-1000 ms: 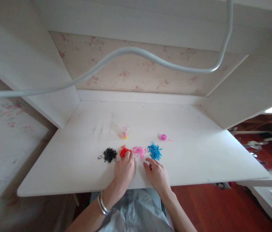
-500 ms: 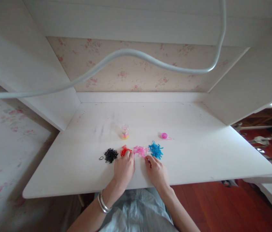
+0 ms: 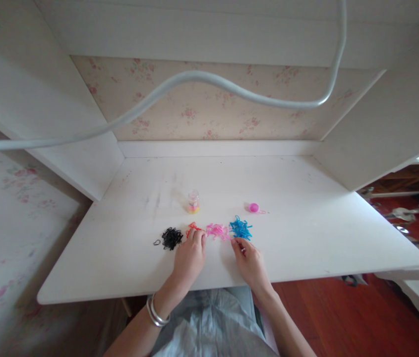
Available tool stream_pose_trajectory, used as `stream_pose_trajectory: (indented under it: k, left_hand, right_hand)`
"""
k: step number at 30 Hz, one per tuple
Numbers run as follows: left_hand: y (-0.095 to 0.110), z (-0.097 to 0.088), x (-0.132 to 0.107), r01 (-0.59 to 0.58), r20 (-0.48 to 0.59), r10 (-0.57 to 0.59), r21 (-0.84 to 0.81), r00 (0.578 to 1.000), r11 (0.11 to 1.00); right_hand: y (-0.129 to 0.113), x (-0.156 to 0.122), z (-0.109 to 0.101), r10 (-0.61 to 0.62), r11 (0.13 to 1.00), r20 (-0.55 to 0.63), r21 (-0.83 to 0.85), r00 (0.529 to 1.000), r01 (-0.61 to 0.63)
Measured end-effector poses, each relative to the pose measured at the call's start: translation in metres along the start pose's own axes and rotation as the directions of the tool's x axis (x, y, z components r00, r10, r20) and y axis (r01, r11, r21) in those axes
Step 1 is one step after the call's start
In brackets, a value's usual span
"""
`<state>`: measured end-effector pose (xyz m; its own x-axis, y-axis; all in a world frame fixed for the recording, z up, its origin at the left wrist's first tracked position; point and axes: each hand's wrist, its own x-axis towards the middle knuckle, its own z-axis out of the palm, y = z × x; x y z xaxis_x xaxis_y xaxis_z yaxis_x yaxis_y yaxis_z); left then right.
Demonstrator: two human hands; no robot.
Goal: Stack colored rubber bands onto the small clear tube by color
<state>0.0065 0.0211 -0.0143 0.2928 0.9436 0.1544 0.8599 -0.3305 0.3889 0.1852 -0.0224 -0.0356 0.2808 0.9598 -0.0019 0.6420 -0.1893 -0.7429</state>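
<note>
Four small heaps of thin rubber bands lie in a row on the white desk. My left hand (image 3: 190, 253) has curled fingers at the red rubber bands (image 3: 192, 226), partly covering them; its fingertips' contents are hidden. My right hand (image 3: 248, 260) is pinched just below the blue rubber bands (image 3: 241, 228), near the right end of the pink rubber bands (image 3: 217, 231). Whatever sits in that pinch is too small to make out. Left of my left hand are the black rubber bands (image 3: 172, 238), with a single black band (image 3: 156, 242) apart from them.
Behind the heaps stands a small clear jar (image 3: 193, 202) with something yellow at its bottom. A round pink object (image 3: 254, 208) with a thin pink loop lies further right. A white cable (image 3: 202, 77) hangs across the upper view. The white desk (image 3: 306, 238) has side panels.
My right hand has moved right, away from the pink bands toward the blue heap. My left hand has shifted slightly left and stays at the red bands.
</note>
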Motion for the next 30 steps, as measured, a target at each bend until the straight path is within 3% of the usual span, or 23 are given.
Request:
stream_pose_trajectory:
  k: [6, 12, 15, 18, 24, 30]
  left_hand:
    - [-0.007, -0.005, 0.004, -0.022, -0.082, 0.005, -0.21, 0.997, 0.977]
    - [-0.012, -0.051, 0.032, -0.07, -0.206, -0.005, -0.358, 0.979, 0.931]
    - [-0.016, -0.073, 0.053, -0.047, -0.253, -0.026, -0.278, 0.967, 0.959]
    - [-0.017, -0.082, 0.068, 0.004, -0.275, -0.037, -0.12, 0.961, 0.993]
    - [-0.01, -0.078, 0.08, 0.08, -0.262, -0.045, 0.124, 0.964, 0.989]
    - [-0.01, -0.074, 0.082, 0.099, -0.248, -0.058, 0.156, 0.967, 0.983]
  right_hand:
    - [-0.002, 0.001, -0.004, -0.005, 0.999, -0.005, -0.054, 1.0, 0.004]
    - [-0.003, 0.0, -0.002, 0.002, 0.991, 0.005, -0.131, 1.0, -0.001]
    - [-0.005, -0.002, -0.001, 0.0, 0.985, 0.016, -0.173, 1.0, 0.003]
    - [-0.007, -0.003, -0.001, 0.001, 0.98, 0.013, -0.199, 1.0, 0.001]
    - [-0.004, -0.004, -0.003, -0.008, 0.982, -0.02, -0.188, 1.0, 0.004]
    - [-0.003, -0.005, -0.007, -0.016, 0.988, -0.066, -0.152, 0.998, 0.006]
